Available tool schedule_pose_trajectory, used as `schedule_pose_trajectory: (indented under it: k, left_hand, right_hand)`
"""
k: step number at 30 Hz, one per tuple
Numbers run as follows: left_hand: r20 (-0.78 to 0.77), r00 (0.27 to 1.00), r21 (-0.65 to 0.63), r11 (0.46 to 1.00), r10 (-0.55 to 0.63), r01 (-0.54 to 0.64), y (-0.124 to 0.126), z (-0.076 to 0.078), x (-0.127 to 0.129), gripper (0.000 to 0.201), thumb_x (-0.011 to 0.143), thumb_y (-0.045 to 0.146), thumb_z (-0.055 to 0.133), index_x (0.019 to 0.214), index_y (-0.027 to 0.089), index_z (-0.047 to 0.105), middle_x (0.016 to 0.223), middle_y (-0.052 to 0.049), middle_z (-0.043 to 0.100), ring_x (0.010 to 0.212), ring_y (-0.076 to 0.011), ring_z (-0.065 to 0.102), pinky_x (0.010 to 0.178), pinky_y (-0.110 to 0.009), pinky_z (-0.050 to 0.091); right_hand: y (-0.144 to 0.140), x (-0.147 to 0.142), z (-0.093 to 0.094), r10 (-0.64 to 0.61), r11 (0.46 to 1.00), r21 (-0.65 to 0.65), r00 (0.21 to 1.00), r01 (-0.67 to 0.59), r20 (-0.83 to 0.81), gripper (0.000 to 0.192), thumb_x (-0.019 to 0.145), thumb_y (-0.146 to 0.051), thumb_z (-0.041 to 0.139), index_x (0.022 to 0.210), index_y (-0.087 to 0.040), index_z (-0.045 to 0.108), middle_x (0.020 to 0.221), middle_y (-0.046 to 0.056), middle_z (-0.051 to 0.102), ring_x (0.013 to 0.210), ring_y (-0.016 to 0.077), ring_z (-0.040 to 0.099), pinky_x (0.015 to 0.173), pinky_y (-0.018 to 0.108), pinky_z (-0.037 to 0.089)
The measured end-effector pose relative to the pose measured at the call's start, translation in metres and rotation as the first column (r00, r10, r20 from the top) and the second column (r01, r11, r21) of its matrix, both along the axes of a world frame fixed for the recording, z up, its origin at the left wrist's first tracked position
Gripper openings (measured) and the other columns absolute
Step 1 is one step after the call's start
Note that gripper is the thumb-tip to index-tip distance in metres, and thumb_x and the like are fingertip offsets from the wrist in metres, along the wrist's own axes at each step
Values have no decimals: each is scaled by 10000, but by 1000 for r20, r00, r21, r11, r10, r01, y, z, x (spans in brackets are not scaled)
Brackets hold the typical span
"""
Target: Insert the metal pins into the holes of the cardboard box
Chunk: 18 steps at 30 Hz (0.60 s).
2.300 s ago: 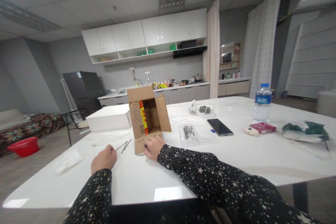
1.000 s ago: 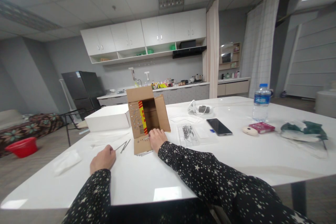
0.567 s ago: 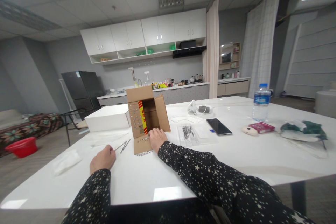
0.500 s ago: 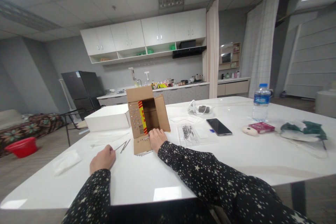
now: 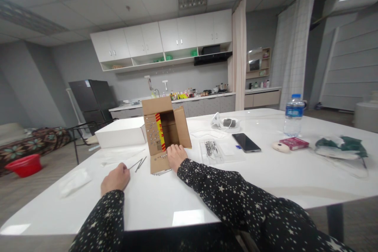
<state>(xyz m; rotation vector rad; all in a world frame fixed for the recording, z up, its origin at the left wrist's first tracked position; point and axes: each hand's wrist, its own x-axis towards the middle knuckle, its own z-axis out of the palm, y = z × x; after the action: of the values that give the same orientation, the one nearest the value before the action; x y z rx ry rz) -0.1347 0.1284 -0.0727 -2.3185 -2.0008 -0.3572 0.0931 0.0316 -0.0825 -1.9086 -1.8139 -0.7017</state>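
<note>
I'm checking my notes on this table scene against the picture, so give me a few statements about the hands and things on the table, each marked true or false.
1. The right hand rests on the cardboard box's front flap. True.
2. The box is closed. False: its flaps stand open.
3. The left hand lies by thin metal rods. True.
4. The water bottle lies on its side. False: it stands upright.
5. The phone sits inside the box. False: it lies on the table.
</note>
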Motion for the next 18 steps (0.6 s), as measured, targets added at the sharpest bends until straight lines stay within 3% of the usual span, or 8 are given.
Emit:
schedule_pose_trajectory:
  k: [18]
  left_hand:
    - [-5,1000,-30,1000,9,-10,-1,0,0,328,825,346,278,973,231,547,1012,-149,663,896,-296,636,723,-359,449]
  right_hand:
    - [-2,-3,0,9,998,66,999,-7,-39,144,906,-129,389,966,-133,519,933,105,566,860,222,512,739,360,345]
